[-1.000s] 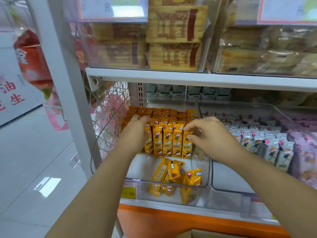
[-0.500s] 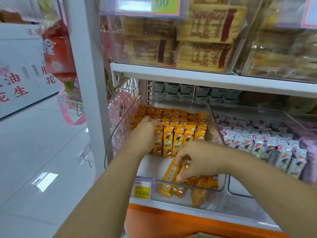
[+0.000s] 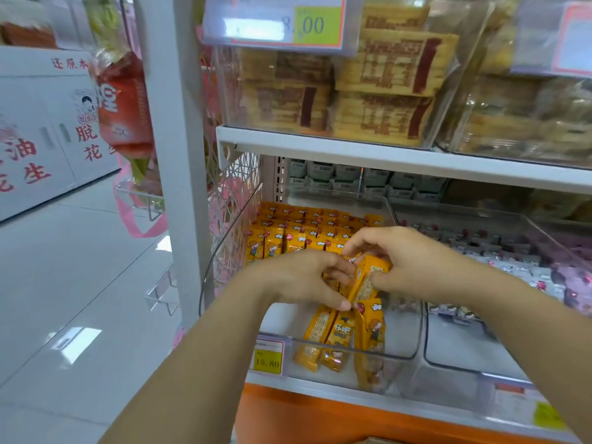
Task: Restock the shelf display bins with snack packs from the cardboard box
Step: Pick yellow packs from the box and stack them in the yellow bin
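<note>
A clear plastic bin on the lower shelf holds rows of yellow snack packs standing at the back. Three loose yellow packs lie at the bin's front. Above the bin's middle, my right hand pinches a yellow pack that is lifted and tilted. My left hand meets it from the left, fingers and thumb gripping the same pack's lower edge. The cardboard box is barely visible at the bottom edge.
A second clear bin to the right holds white and pink packs. The upper shelf carries bins of tan packets. A white shelf post stands left, with open floor beyond. A yellow price tag sits on the bin front.
My right hand has lifted a yellow pack from the loose pile at the bin's front. My left hand left the standing row and came right to grip that pack too.
</note>
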Available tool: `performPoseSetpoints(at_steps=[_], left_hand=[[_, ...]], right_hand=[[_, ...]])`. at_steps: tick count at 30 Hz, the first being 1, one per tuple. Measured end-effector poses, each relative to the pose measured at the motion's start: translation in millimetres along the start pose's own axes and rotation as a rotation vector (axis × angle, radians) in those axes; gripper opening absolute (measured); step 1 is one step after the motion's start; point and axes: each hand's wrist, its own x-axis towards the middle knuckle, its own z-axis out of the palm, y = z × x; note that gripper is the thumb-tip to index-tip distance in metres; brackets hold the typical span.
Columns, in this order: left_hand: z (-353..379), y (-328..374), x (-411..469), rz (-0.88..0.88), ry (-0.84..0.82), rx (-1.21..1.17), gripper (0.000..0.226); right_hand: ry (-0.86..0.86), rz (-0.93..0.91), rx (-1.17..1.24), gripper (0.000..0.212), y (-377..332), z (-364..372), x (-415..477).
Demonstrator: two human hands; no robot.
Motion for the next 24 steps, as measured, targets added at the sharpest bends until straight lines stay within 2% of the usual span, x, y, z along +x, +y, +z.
performPoseSetpoints(at_steps=[4, 8, 11, 14, 16, 20, 22, 24], left_hand=[[2, -2, -4, 0.019, 0.049, -0.173, 0.043], [-3, -6, -9, 0.047, 0.058, -0.401, 0.035], [-4, -10, -9, 0.057, 0.067, -0.526, 0.032], [-7, -13, -11, 0.033, 0.081, -0.634, 0.028], [-10, -14, -14, 0.022, 0.089, -0.734, 0.026], [-13, -11, -16, 0.02, 0.152, -0.865, 0.034], [-15, -12, -16, 0.047, 0.162, -0.832, 0.041], [-16, -13, -17, 0.05, 0.167, -0.78, 0.039]], right_hand=[[0.128, -0.013, 0.334, 0.044, 8, 7, -6], [0.316, 0.044, 0.565, 0.024, 13, 9, -3], [0.351, 0.086, 0.59, 0.012, 12, 9, 1], [0.175, 0.044, 0.66, 0.032, 14, 5, -2], [0.124, 0.053, 0.698, 0.041, 18, 3, -3], [0.252, 0.16, 0.671, 0.034, 21, 5, 3], [0.278, 0.199, 0.637, 0.032, 22, 7, 5], [0.289, 0.23, 0.616, 0.031, 22, 7, 7]])
